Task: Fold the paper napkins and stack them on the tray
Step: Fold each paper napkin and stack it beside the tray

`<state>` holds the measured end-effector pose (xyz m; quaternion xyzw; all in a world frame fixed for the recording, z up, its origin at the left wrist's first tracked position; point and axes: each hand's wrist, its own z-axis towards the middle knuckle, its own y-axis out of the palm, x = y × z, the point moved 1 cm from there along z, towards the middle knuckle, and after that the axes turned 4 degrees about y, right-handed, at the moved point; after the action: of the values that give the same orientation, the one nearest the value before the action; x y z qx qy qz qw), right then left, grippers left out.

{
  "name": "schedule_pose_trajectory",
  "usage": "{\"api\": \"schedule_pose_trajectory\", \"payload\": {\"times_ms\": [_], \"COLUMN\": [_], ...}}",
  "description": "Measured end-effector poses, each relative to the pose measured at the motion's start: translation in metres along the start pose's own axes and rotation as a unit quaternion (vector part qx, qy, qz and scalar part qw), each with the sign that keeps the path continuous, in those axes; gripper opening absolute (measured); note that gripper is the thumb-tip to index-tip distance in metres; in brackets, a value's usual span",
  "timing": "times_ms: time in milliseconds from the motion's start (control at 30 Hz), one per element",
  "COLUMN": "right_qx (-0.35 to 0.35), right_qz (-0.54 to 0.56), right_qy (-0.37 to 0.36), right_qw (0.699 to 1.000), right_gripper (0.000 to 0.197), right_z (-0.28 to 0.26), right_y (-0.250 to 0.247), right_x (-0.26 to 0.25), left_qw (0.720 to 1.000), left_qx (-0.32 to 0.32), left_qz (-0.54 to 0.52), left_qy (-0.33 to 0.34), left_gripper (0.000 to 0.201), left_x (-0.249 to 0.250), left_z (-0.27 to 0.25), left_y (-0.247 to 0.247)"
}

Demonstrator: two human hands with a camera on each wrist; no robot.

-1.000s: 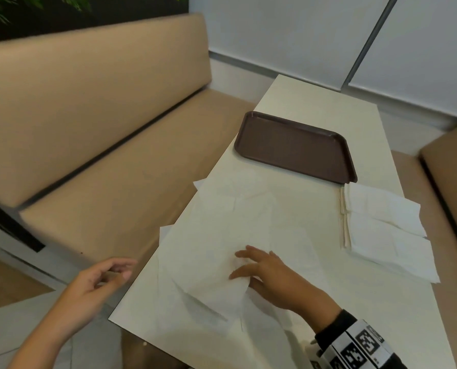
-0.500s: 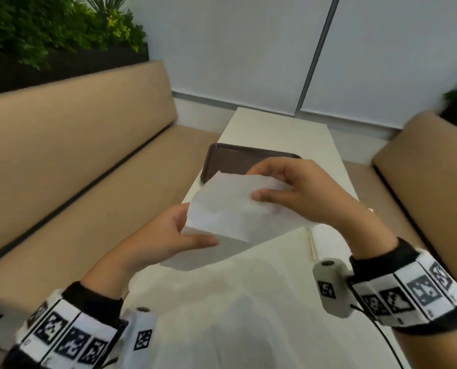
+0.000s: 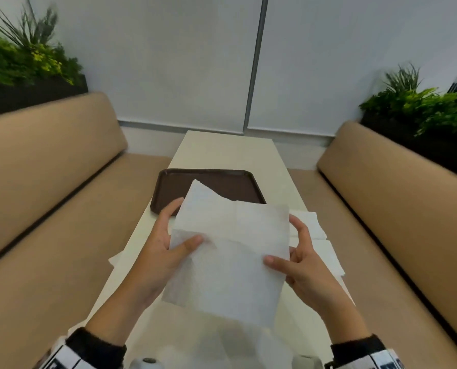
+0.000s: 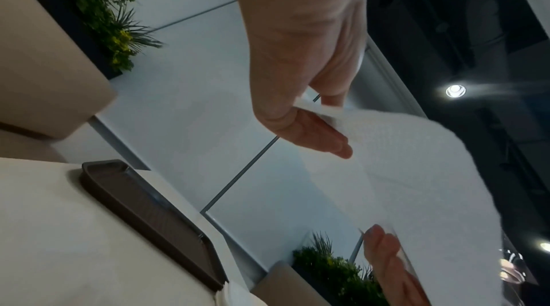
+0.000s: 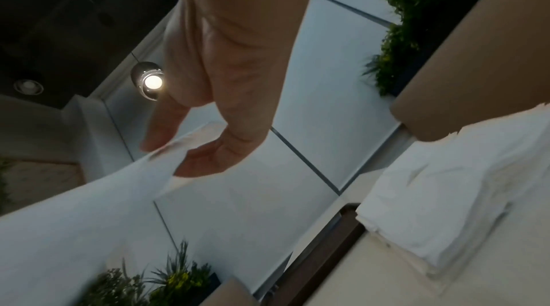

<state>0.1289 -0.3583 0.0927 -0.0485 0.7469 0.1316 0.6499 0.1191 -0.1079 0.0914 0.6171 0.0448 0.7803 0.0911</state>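
Nearest you, a loose sheet of thin white paper (image 3: 216,339) lies flat on the long cream table (image 3: 230,153), at 6 o'clock in the head view. Above it you hold a white, lightly creased paper napkin (image 3: 232,251) in the air with both hands, clear of the table.

Your left hand (image 3: 163,251) pinches the napkin's left edge at 9 o'clock: the thumb lies across the front face, the fingers go behind. The left wrist view shows the same narrow pinch, with the sheet running away from the thumb toward 4 o'clock.

Your right hand (image 3: 302,259) pinches the right edge at 3 o'clock, thumb on the front, fingers curled behind. So the napkin spans the gap between your two grips, its top left corner rising toward 12 o'clock and its lower edge hanging free.

Beyond your right hand, at 2 o'clock, a pile of white paper napkins (image 3: 318,235) rests on the table.

Farther off, at 12 o'clock, the dark brown rectangular plastic tray (image 3: 222,182) sits on the table, partly hidden behind the held napkin.
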Motion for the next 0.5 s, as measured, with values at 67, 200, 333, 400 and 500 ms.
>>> {"api": "schedule_pose_trajectory", "payload": {"times_ms": [67, 200, 333, 400, 500], "right_qx": [0.04, 0.068, 0.062, 0.084, 0.085], "right_qz": [-0.01, -0.059, -0.099, -0.134, -0.163], "right_qy": [-0.032, -0.102, -0.131, -0.144, -0.13], "right_qw": [0.999, 0.991, 0.984, 0.977, 0.974], "right_gripper": [0.08, 0.052, 0.032, 0.026, 0.028], "right_z": [-0.004, -0.008, -0.008, -0.007, -0.008], "right_y": [-0.003, -0.016, -0.027, -0.032, -0.038], "right_x": [0.0, -0.003, -0.004, -0.003, -0.001], "left_qw": [1.0, 0.991, 0.981, 0.979, 0.975], "left_qx": [0.009, 0.021, 0.03, 0.032, 0.045], "left_qz": [0.023, 0.126, 0.189, 0.199, 0.214], "left_qy": [0.009, 0.048, 0.038, 0.036, 0.043], "left_gripper": [0.082, 0.047, 0.025, 0.025, 0.028], "left_x": [-0.002, -0.003, -0.001, 0.001, 0.0], "left_z": [-0.002, 0.0, 0.003, 0.003, 0.005], "left_y": [0.004, 0.006, 0.009, 0.011, 0.014]}}
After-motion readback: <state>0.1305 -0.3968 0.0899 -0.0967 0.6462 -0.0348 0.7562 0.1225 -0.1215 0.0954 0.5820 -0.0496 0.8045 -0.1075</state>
